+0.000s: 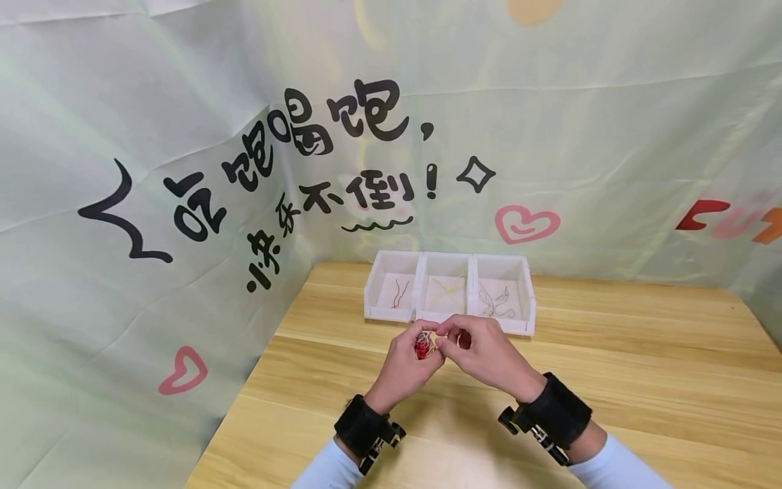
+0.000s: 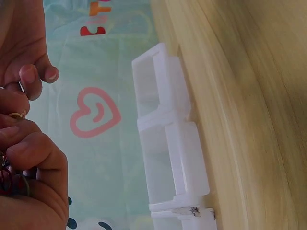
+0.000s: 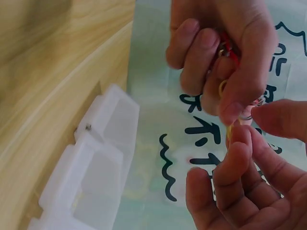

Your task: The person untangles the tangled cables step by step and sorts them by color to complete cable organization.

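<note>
My left hand (image 1: 406, 363) grips a small tangled bundle of thin cords (image 1: 422, 346), red, whitish and yellow. Its fingers curl round the bundle, so much of it is hidden. Close against it, my right hand (image 1: 491, 350) pinches a yellow cord (image 3: 230, 130) at the bundle's edge between bent fingers. The fingertips of both hands nearly meet in the right wrist view. Both hands are held above the table, just in front of a white three-part bin.
The left compartment (image 1: 379, 288) holds red cords (image 1: 400, 293), the middle one a yellow tangle (image 1: 449, 288), the right one greyish cords (image 1: 497, 302). The bin stands at the back of the wooden table (image 1: 629, 353). A printed cloth (image 1: 611, 156) hangs behind and to the left.
</note>
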`<state>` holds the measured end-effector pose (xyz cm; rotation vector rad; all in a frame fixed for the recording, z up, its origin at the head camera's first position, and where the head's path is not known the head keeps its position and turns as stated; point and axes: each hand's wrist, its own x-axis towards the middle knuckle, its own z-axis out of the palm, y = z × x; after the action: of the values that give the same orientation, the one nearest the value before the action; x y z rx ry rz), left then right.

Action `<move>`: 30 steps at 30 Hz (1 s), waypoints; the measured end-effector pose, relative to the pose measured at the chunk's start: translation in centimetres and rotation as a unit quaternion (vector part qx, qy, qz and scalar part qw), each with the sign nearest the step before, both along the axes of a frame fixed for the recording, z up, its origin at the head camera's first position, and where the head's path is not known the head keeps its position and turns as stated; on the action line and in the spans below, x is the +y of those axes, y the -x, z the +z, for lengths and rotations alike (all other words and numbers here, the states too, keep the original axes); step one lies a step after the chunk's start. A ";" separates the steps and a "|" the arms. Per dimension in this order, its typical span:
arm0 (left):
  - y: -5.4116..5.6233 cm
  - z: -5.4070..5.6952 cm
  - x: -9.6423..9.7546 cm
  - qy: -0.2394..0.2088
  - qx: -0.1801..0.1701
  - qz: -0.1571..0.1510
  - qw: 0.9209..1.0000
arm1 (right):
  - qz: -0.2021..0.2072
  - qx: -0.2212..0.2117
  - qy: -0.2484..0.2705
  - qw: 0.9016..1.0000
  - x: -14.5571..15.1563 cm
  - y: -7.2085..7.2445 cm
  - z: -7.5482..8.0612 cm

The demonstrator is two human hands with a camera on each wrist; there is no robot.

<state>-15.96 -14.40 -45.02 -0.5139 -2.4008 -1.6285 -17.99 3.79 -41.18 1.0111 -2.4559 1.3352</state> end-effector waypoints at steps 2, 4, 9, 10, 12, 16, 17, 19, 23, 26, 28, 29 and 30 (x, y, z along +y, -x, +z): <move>0.0 0.0 0.0 -0.006 -0.002 -0.003 1.000 | -0.015 0.016 -0.002 1.000 0.1 0.1 -0.1; -0.1 0.0 0.1 -0.016 -0.006 -0.009 1.000 | -0.028 0.024 -0.004 0.999 0.2 0.1 -0.2; -0.2 0.2 0.1 -0.029 -0.006 -0.020 0.999 | -0.018 -0.017 -0.003 1.000 0.4 0.2 -0.4; -0.2 0.2 0.1 -0.026 -0.005 -0.019 0.999 | -0.015 -0.030 0.000 0.999 0.4 0.2 -0.3; -0.2 0.2 0.1 -0.020 -0.006 -0.019 1.000 | -0.010 -0.052 0.008 0.999 0.5 0.2 -0.3; -0.2 0.1 0.1 -0.010 -0.013 -0.019 1.000 | -0.020 -0.058 0.031 0.998 0.9 0.3 -0.1; -0.2 0.1 0.1 -0.010 -0.015 -0.022 1.000 | -0.023 -0.054 0.038 0.998 1.1 0.3 -0.1; -0.1 0.1 0.1 -0.008 -0.015 -0.029 0.999 | -0.030 -0.045 0.050 0.997 1.4 0.4 -0.1; 0.1 0.1 0.1 0.003 -0.008 -0.036 0.999 | -0.037 -0.033 0.066 0.997 2.1 0.3 -0.6; 0.2 0.0 -0.1 0.006 -0.005 -0.028 1.000 | -0.043 -0.020 0.071 0.996 2.7 0.4 -1.0; 0.2 0.0 -0.3 -0.005 -0.005 -0.017 1.000 | -0.055 -0.009 0.072 0.996 3.1 0.6 -1.1; 0.2 0.1 -0.4 -0.014 -0.006 -0.012 1.000 | -0.062 -0.004 0.070 0.996 3.3 0.7 -1.1; 0.2 0.0 -0.5 -0.020 -0.007 -0.007 1.000 | -0.068 0.000 0.070 0.995 3.5 0.8 -1.1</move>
<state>-16.16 -14.85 -45.00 -0.5146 -2.3730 -1.6877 -18.76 7.30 -42.31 0.7965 -2.3454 1.4400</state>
